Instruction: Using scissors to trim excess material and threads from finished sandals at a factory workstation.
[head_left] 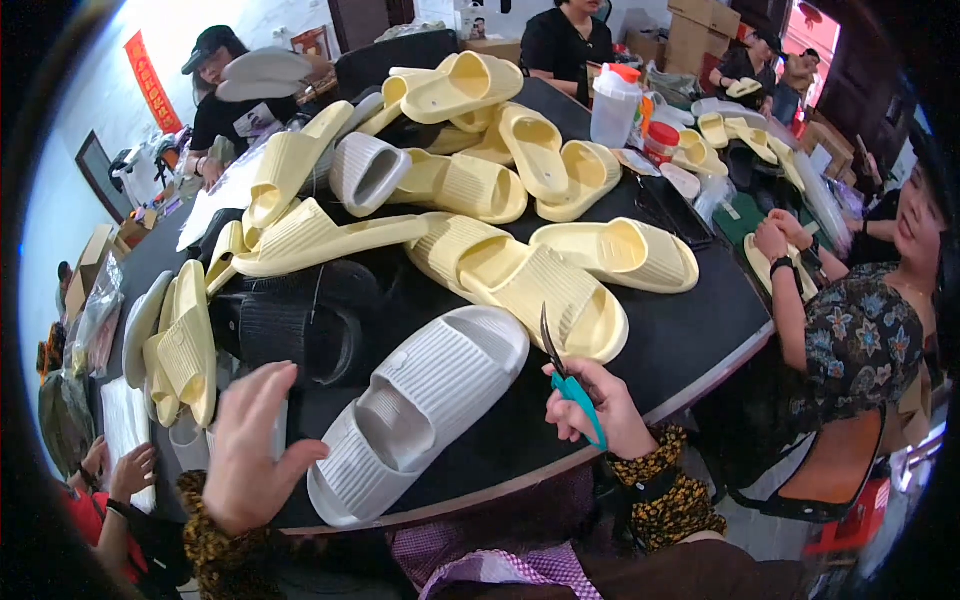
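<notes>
My right hand [608, 405] is closed around teal-handled scissors [575, 395], whose dark curved blades point up and away from me. To the left my left hand [250, 440] is raised over the table's near edge, thumb and fingers apart, holding nothing. Between the two hands lies a light grey ribbed slide slipper [440, 365], its heel toward me and its toe pointing far right. Just beyond the scissors sits a pale yellow slipper [545, 290]. A black slipper [300, 325] lies past my left hand, partly covered by yellow ones.
Yellow slippers [460, 185] are heaped across the dark table [690, 330]. Farther back stand a white bottle with an orange lid [615, 105] and a red-lidded jar [661, 142]. Several people work around the table, one seated close on the right beside a chair [825, 465].
</notes>
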